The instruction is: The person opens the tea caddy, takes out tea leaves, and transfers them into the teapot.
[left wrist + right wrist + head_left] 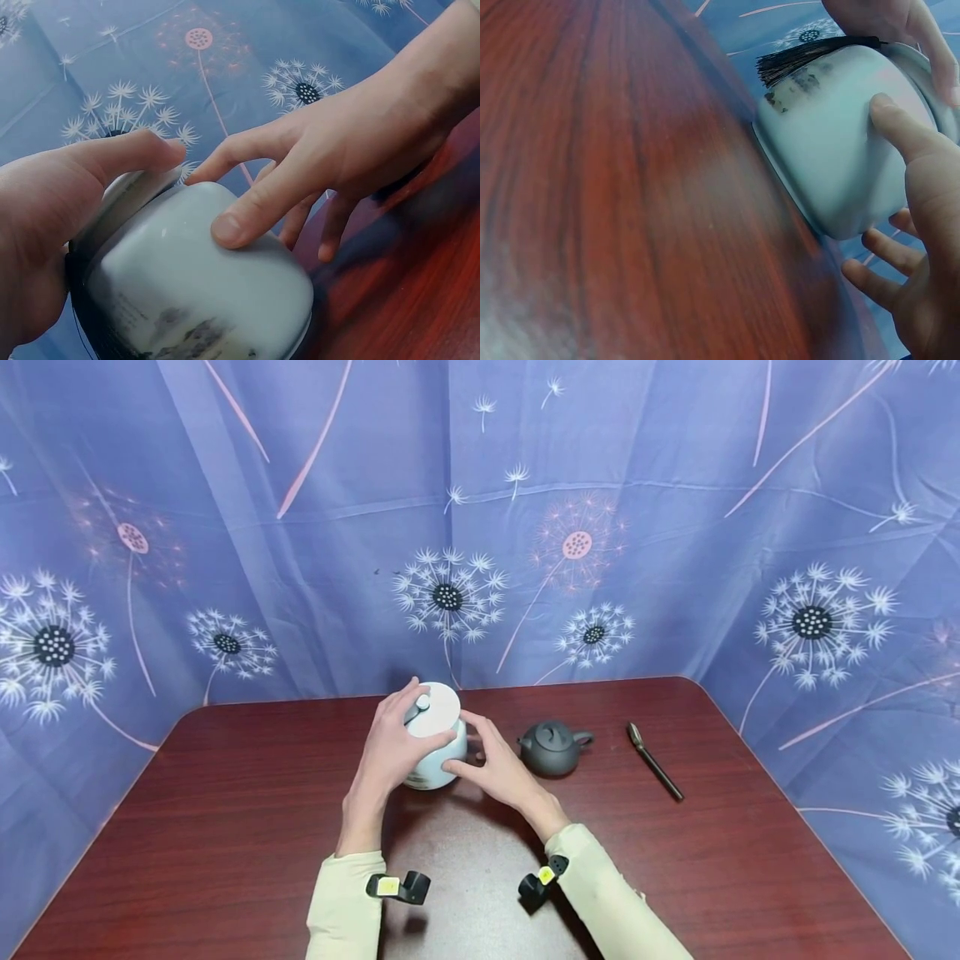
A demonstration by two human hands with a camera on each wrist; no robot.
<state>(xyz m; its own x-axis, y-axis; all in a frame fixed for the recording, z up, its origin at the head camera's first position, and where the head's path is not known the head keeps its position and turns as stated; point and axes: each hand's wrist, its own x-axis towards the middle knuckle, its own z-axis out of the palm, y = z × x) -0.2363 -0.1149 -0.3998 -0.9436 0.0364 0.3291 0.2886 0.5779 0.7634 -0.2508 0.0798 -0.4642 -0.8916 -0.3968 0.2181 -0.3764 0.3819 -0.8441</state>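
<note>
A pale, glazed lidded jar (429, 773) stands near the table's back edge, with a dark landscape print low on its side. Its white lid (442, 714) has a small round knob, and a black tassel (802, 61) shows in the right wrist view. My left hand (390, 743) grips the lid, thumb on the near rim and fingers round the far side. With thumb and index finger, my right hand (504, 767) holds the jar's right side; its other fingers spread apart from the wall. Whether the lid sits fully down, I cannot tell.
Just right of the jar is a dark grey teapot (553, 748), handle to the right. Farther right lies a black-handled brush-like tool (656, 764). A blue dandelion-print curtain (510, 568) hangs behind the reddish-brown table (247, 827).
</note>
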